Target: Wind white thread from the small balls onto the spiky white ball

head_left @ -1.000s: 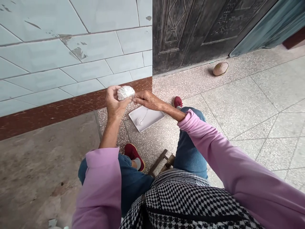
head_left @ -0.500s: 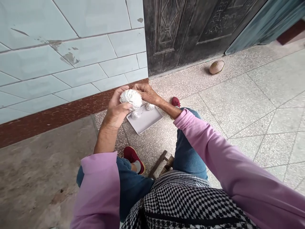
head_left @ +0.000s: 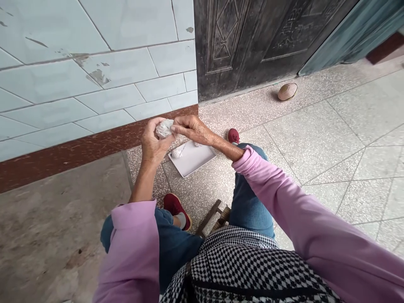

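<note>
A ball of white yarn (head_left: 164,128) sits in my left hand (head_left: 153,143), whose fingers and thumb curl around it. My right hand (head_left: 194,129) is closed in a pinch at the ball's right edge, on the yarn there; the exact strand is too small to make out. Below both hands, a shallow pale tray (head_left: 195,162) lies on the floor. One smaller ball of white yarn (head_left: 177,153) rests at its left end, and a second white ball (head_left: 198,144) is mostly hidden behind my right hand.
A tiled wall (head_left: 120,67) with a brown base strip rises ahead on the left. Beside it stands a dark carved door (head_left: 240,46). A rounded pinkish object (head_left: 287,91) lies by the door. Below me is part of a wooden stool (head_left: 210,219), between my red shoes (head_left: 176,210).
The yarn ball has turned in my left hand and shifted slightly left, now showing strands gathered toward its right side. My right hand has come round to the ball's near right edge.
</note>
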`<control>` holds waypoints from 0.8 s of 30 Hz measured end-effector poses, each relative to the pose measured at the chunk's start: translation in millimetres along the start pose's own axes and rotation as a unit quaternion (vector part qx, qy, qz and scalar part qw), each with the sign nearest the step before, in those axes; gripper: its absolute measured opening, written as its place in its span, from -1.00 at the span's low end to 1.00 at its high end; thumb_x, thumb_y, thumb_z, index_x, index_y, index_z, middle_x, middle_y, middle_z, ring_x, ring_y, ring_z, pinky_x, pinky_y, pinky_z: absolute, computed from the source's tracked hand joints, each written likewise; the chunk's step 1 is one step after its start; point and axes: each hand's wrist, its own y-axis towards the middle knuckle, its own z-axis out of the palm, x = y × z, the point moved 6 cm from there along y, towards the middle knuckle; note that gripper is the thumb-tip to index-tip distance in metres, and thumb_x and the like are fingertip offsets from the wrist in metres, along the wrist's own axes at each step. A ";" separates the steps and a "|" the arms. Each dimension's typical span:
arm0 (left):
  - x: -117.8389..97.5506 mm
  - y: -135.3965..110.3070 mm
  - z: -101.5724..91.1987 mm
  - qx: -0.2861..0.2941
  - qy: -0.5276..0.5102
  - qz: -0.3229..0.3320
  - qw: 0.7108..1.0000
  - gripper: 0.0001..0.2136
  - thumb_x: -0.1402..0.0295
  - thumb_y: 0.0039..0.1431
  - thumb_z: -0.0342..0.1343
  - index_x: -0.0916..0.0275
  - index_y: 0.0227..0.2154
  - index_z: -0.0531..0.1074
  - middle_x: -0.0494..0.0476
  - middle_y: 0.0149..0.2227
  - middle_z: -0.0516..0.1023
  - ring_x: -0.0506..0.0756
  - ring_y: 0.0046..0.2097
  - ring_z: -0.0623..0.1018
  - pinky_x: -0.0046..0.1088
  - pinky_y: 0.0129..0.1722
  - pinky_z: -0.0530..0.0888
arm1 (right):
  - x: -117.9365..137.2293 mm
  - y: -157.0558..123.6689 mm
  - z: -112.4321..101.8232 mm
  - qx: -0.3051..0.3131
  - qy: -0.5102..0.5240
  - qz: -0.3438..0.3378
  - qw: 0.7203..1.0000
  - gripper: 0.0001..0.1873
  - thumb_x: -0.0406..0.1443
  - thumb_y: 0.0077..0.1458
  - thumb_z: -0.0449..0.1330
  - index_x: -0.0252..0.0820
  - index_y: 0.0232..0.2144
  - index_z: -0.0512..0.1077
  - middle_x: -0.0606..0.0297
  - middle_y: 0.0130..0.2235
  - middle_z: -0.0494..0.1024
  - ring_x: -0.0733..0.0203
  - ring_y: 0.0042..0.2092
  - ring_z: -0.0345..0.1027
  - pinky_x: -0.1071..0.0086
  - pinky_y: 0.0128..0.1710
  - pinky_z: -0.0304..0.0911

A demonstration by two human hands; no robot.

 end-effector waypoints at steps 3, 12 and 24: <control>-6.2 -10.6 14.1 0.073 -0.035 -0.055 0.995 -0.33 0.21 -0.01 0.64 0.09 0.22 0.68 0.19 0.02 0.79 0.26 -0.13 0.73 -0.23 -0.25 0.76 | -9.4 8.0 -18.2 -0.063 0.035 0.000 0.997 -0.49 -0.21 0.75 0.44 -0.08 -0.32 0.38 0.45 -0.36 0.30 0.22 -0.27 0.12 0.31 -0.21 0.11; -2.3 -18.3 34.5 0.120 -0.129 -0.105 0.979 -0.27 0.06 0.03 0.78 0.14 0.24 0.74 0.22 -0.04 0.80 0.28 -0.12 0.77 -0.25 -0.27 0.79 | -31.2 17.0 -25.4 -0.073 0.068 -0.002 0.995 -0.38 -0.05 0.68 0.57 -0.10 -0.33 0.36 0.50 -0.37 0.26 0.27 -0.28 0.05 0.36 -0.25 0.05; -10.6 -5.8 14.4 0.022 -0.250 -0.097 0.963 -0.32 -0.09 -0.04 0.82 0.11 -0.01 0.64 0.29 0.05 0.79 0.43 0.21 0.82 0.06 0.21 0.85 | -25.5 11.4 -3.8 -0.039 -0.017 0.030 0.999 -0.54 -0.45 0.78 0.29 -0.14 -0.30 0.40 0.38 -0.28 0.52 0.23 -0.17 0.34 0.35 -0.08 0.22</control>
